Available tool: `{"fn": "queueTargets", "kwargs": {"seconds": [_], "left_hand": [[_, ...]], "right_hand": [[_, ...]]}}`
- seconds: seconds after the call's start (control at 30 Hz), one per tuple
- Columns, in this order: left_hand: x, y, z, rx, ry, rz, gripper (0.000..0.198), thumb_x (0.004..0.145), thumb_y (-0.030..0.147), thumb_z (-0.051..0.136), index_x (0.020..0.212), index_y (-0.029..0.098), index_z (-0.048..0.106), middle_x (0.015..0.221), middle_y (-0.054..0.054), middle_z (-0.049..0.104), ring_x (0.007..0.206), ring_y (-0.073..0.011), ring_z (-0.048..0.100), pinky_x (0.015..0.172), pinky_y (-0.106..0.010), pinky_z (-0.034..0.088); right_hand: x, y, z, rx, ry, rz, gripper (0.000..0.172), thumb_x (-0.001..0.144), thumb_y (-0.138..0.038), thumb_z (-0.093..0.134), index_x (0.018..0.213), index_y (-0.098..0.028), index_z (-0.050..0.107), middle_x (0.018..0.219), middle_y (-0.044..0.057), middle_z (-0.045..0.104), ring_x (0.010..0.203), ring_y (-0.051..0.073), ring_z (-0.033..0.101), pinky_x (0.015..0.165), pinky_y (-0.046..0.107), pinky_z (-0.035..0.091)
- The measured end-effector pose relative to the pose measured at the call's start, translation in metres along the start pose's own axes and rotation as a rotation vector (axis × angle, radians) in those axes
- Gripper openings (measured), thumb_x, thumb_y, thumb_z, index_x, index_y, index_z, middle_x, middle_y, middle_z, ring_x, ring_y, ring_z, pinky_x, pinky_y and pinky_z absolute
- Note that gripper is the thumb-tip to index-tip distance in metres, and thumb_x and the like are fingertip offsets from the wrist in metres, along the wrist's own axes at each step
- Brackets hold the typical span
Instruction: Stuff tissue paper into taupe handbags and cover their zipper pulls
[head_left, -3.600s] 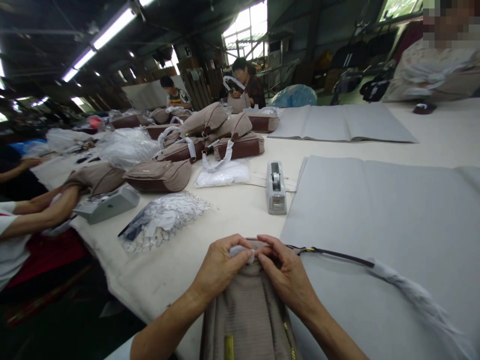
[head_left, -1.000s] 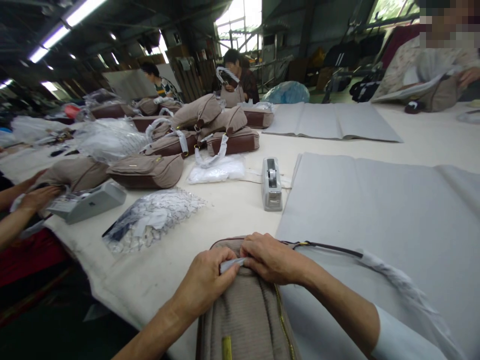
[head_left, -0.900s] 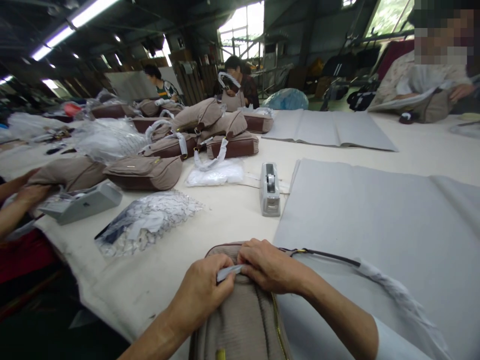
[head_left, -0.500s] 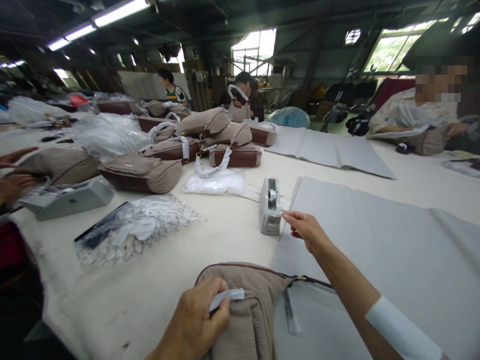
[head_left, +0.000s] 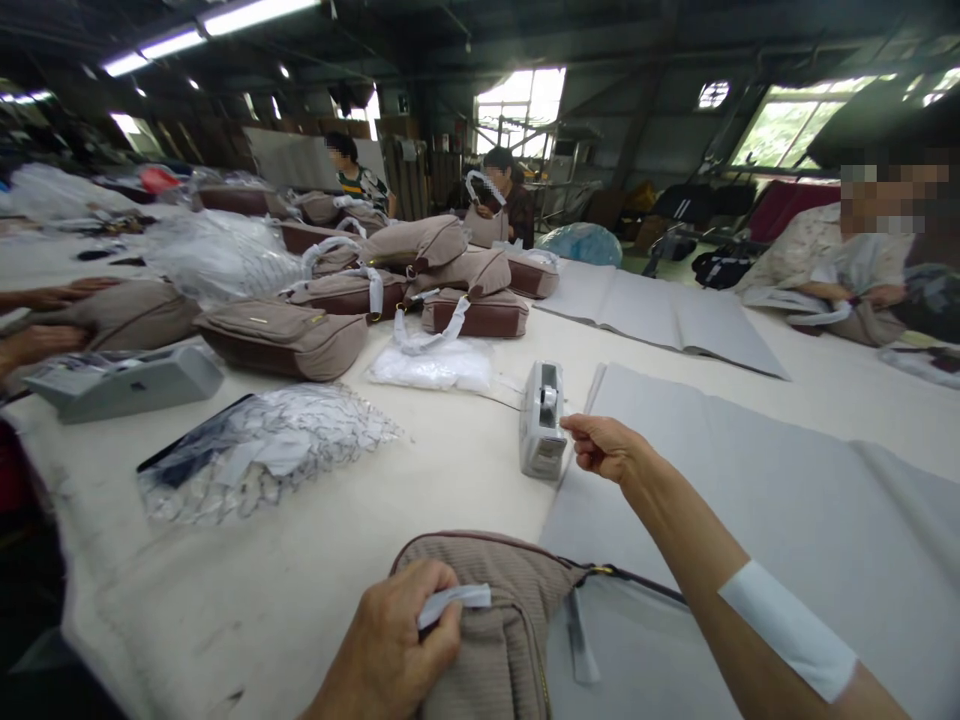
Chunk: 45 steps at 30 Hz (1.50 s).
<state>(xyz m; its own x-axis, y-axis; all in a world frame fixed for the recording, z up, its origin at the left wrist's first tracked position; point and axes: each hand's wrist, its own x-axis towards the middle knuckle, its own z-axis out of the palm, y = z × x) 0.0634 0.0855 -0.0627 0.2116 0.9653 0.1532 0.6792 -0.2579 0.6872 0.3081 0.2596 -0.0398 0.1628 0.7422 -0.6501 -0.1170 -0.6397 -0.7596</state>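
Observation:
A ribbed taupe bag (head_left: 495, 575) with dark red piping and a gold zipper lies at the front of the table. My left hand (head_left: 397, 635) rests on it, thumb and fingers closed on a white paper strip (head_left: 469, 597). A dark strap (head_left: 645, 582) runs right from the bag's corner, and a pale wrapped piece hangs below that corner. Farther off stands a grey tape dispenser (head_left: 542, 425). My right hand (head_left: 604, 445) is at its near right edge, thumb and forefinger pinched; anything between those fingertips is too small to see.
Grey paper sheets (head_left: 720, 480) cover the right side. To the left lie a plastic bag of white pieces (head_left: 277, 450) and another tape dispenser (head_left: 127, 385). Several taupe bags (head_left: 289, 335) are piled behind. Co-workers sit around the table; a co-worker's hands (head_left: 45, 335) touch a bag at far left.
The view has shifted slightly. My right hand stays pinched beside the dispenser, a touch closer to it. My left hand keeps its hold on the strip. The co-worker at right has lowered their hands.

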Motion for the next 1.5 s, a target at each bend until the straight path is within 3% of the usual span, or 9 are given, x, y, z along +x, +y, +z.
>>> {"fn": "queueTargets", "kwargs": {"seconds": [0.17,0.6,0.73,0.8,0.9,0.97,1.17,1.33,1.5], "left_hand": [[0.001,0.001,0.000,0.017,-0.014,0.021,0.014,0.078,0.016,0.047,0.068,0.021,0.054,0.060,0.004,0.057,0.053,-0.0109,0.054,0.053,-0.019,0.039],[0.003,0.001,-0.001,0.012,0.055,0.183,0.014,0.079,0.013,0.047,0.069,0.020,0.053,0.060,0.004,0.055,0.052,-0.0096,0.052,0.050,-0.020,0.038],[0.004,0.002,-0.004,0.154,0.214,0.460,0.015,0.079,0.008,0.047,0.073,0.019,0.055,0.061,0.001,0.055,0.054,-0.0130,0.052,0.052,-0.024,0.038],[0.004,0.003,-0.006,0.261,0.282,0.574,0.015,0.078,0.005,0.050,0.075,0.018,0.057,0.059,0.000,0.054,0.054,-0.0143,0.049,0.052,-0.027,0.037],[0.004,0.004,-0.007,0.347,0.308,0.671,0.014,0.077,0.003,0.054,0.077,0.016,0.060,0.059,0.000,0.055,0.054,-0.0139,0.046,0.052,-0.028,0.036],[0.004,0.004,-0.008,0.366,0.327,0.711,0.013,0.077,0.003,0.057,0.081,0.014,0.061,0.067,-0.003,0.061,0.058,-0.0139,0.048,0.054,-0.028,0.038],[0.002,0.001,-0.007,0.394,0.437,0.848,0.009,0.075,0.004,0.064,0.081,0.011,0.064,0.102,-0.012,0.069,0.084,-0.0194,0.058,0.079,-0.038,0.046],[0.000,0.002,-0.005,0.371,0.408,0.841,0.009,0.081,0.008,0.058,0.084,0.012,0.066,0.104,-0.008,0.071,0.098,-0.0202,0.060,0.100,-0.046,0.035],[0.001,0.002,-0.004,0.342,0.329,0.868,0.011,0.084,0.008,0.054,0.079,0.011,0.064,0.091,-0.009,0.073,0.095,-0.0231,0.064,0.105,-0.056,0.028]], "right_hand": [[-0.015,0.027,-0.004,0.118,0.008,-0.002,0.023,0.087,-0.016,0.055,0.068,-0.015,0.043,0.054,-0.011,0.030,0.038,0.002,0.023,0.035,0.013,0.024],[0.008,0.085,0.014,0.101,0.082,0.079,0.017,0.091,-0.021,0.054,0.076,-0.012,0.051,0.057,-0.009,0.040,0.038,0.002,0.028,0.033,0.013,0.023],[-0.031,0.080,0.006,0.134,-0.052,-0.024,0.014,0.081,-0.014,0.063,0.073,-0.014,0.051,0.058,-0.007,0.047,0.044,0.002,0.041,0.037,0.011,0.030],[-0.059,0.070,0.002,0.129,-0.211,-0.027,0.018,0.072,-0.017,0.072,0.072,-0.014,0.054,0.065,-0.003,0.057,0.052,0.004,0.050,0.039,0.011,0.032],[-0.096,0.058,0.004,0.015,-0.542,0.056,0.026,0.062,-0.026,0.078,0.066,-0.012,0.056,0.060,0.001,0.062,0.042,0.003,0.044,0.033,0.011,0.023],[-0.112,0.057,0.010,-0.081,-0.650,0.110,0.025,0.062,-0.027,0.076,0.064,-0.012,0.057,0.055,0.000,0.061,0.036,0.002,0.040,0.030,0.010,0.021],[-0.128,0.064,0.028,-0.253,-0.632,0.240,0.012,0.067,-0.015,0.062,0.057,-0.013,0.056,0.048,0.001,0.060,0.029,0.002,0.037,0.026,0.010,0.021],[-0.128,0.066,0.033,-0.307,-0.627,0.295,0.011,0.069,-0.011,0.058,0.058,-0.013,0.058,0.048,0.001,0.060,0.029,0.002,0.038,0.026,0.009,0.021],[-0.126,0.063,0.039,-0.387,-0.619,0.338,0.014,0.070,-0.009,0.059,0.057,-0.012,0.058,0.047,0.001,0.060,0.029,0.002,0.039,0.025,0.009,0.024]]}}
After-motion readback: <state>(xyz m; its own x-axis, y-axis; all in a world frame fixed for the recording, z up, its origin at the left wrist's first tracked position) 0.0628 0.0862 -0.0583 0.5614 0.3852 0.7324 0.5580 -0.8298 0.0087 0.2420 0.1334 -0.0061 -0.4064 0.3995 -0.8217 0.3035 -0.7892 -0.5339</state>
